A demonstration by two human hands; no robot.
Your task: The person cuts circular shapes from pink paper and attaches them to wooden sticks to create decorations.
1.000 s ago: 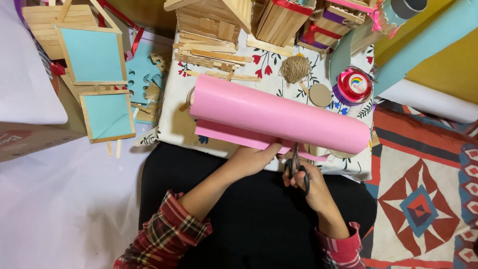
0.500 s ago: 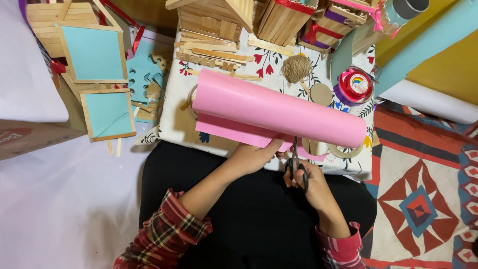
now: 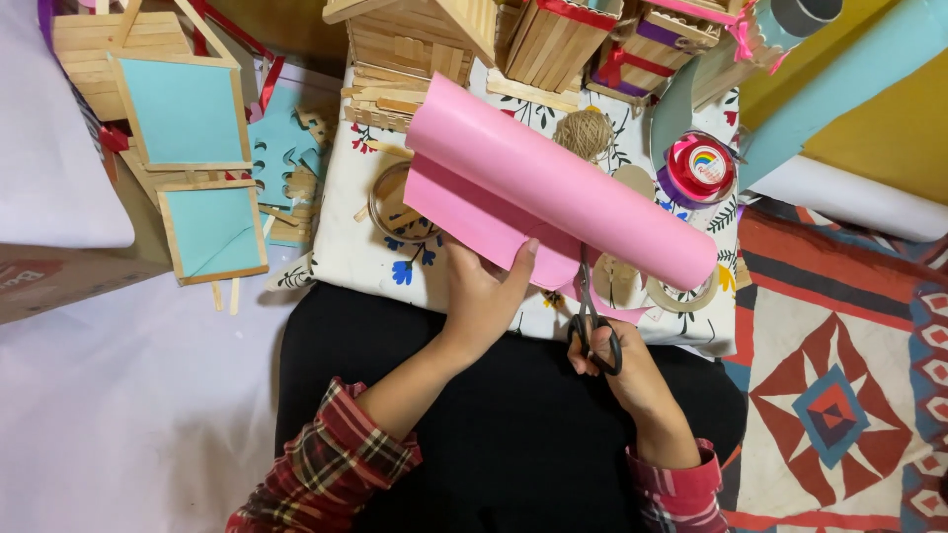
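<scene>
The right hand (image 3: 632,380) is closed through the black loops of a pair of scissors (image 3: 591,314), gripping them, with the blades pointing up and away from the body into the loose lower edge of the pink paper roll (image 3: 563,188). How far the blades stand apart cannot be told, since the paper flap covers their tips. The left hand (image 3: 486,296) lies with fingers together and thumb spread, pressing and pinching the free flap of the pink sheet just left of the scissors; it is closed on the paper's edge rather than open.

The roll lies on a white floral cloth (image 3: 346,247) over the person's black-clad lap. Its long axis runs on a diagonal, from the upper left near a wooden stick house (image 3: 415,39) down to the lower right, where its open end sits just above a roll of clear tape (image 3: 681,291). The unrolled flap hangs toward the body.

Around it room is tight: a ball of twine (image 3: 583,130) and a round red-lidded tub (image 3: 696,168) lie just beyond the roll, a glass jar lid (image 3: 390,202) to its left. Well apart on the left are two blue panels in stick frames (image 3: 197,168). A patterned rug (image 3: 839,395) lies to the right.
</scene>
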